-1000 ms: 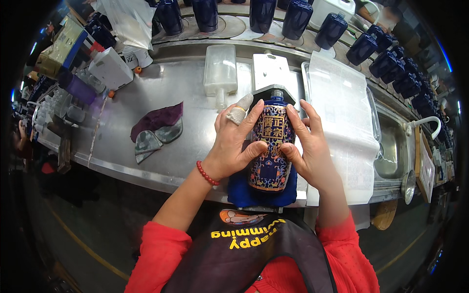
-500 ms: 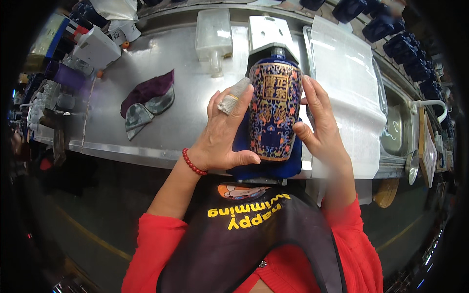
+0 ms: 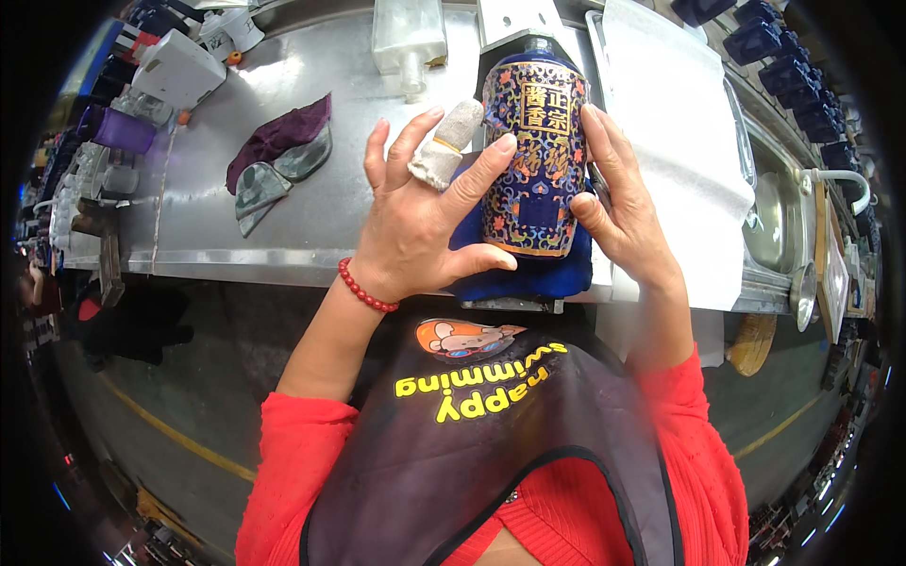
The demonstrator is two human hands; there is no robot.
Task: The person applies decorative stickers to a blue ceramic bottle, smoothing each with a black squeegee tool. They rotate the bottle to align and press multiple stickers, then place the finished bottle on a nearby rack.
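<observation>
A dark blue bottle [image 3: 533,170] with colourful floral decoration and gold characters lies on a blue cloth [image 3: 528,275], its neck pointing away from me. My left hand [image 3: 425,193] is open at its left side, fingers spread. The index fingertip reaches over the bottle's decorated face and the thumb is near its base. A grey cloth sleeve [image 3: 448,146] with a rubber band covers one finger of that hand. Along the right side, my right hand [image 3: 618,193] holds the bottle's edge, its fingers along the side and thumb against the front.
A purple and grey cloth [image 3: 283,160] lies on the metal table [image 3: 359,222] at left. A clear glass bottle [image 3: 408,47] stands behind. White sheeting [image 3: 675,179] spreads at right beside a sink [image 3: 779,226]. Several blue bottles [image 3: 788,75] line the far right.
The whole view has shifted, so the table and bottle appear higher. My left index finger has moved from the bottle's left edge onto its face, and the left fingers have spread.
</observation>
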